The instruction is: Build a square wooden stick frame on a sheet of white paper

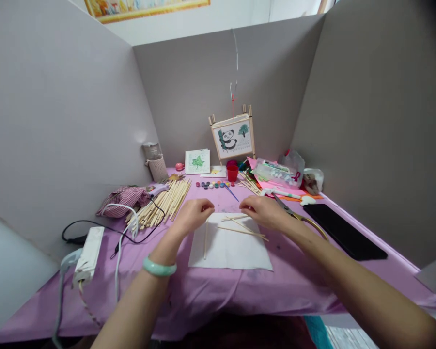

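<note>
A sheet of white paper lies on the purple cloth before me. My left hand, with a pale green bangle on its wrist, is closed in a pinch by the sheet's far left corner. Opposite it, my right hand is pinched at the far right corner. Whatever the fingertips hold, if anything, is too small to make out. One thin wooden stick runs lengthwise along the paper's left side. Several more sticks cross one another on its right half, below my right hand.
Left are a pile of wooden sticks, a power strip and cables. Scissors and a black phone-like slab lie right. Paint pots, a red cup and a framed panda picture stand behind. Grey panels surround the table.
</note>
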Action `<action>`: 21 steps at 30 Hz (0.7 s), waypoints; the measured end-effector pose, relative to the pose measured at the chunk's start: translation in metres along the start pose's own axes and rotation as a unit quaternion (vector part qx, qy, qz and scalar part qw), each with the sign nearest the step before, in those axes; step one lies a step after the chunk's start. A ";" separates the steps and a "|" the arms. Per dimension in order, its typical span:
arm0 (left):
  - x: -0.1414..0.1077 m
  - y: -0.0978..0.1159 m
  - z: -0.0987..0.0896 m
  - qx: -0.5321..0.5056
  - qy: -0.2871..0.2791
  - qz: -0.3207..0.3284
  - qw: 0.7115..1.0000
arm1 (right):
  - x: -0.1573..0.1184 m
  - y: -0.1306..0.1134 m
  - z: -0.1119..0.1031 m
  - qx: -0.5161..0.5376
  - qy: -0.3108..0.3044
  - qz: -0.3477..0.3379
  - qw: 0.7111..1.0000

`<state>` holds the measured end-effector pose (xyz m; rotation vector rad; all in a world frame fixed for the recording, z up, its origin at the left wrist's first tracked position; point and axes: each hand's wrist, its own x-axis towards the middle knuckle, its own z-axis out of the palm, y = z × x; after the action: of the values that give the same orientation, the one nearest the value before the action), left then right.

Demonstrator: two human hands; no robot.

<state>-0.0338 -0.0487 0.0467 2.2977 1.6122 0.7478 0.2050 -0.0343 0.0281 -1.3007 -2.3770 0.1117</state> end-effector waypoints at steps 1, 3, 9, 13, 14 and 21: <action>0.010 -0.005 0.005 0.014 0.011 -0.014 1.000 | 0.007 0.005 0.005 0.003 -0.016 0.005 1.000; 0.022 -0.016 0.015 0.024 0.024 -0.036 0.999 | 0.012 0.012 0.018 0.012 -0.005 0.011 1.000; 0.018 -0.036 0.037 0.044 0.029 -0.030 0.998 | 0.001 0.020 0.039 -0.031 0.024 -0.004 0.999; 0.013 -0.039 0.035 0.043 0.035 -0.035 0.998 | 0.001 0.023 0.036 -0.052 0.009 -0.025 0.998; 0.013 -0.040 0.034 0.045 0.035 -0.042 0.997 | 0.002 0.023 0.036 -0.055 0.006 -0.036 0.998; 0.012 -0.043 0.030 0.069 0.014 -0.073 0.995 | 0.000 0.031 0.037 -0.075 0.038 0.014 0.996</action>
<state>-0.0500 -0.0192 0.0046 2.2388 1.8744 0.6552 0.2145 -0.0118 -0.0133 -1.3810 -2.3416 -0.1086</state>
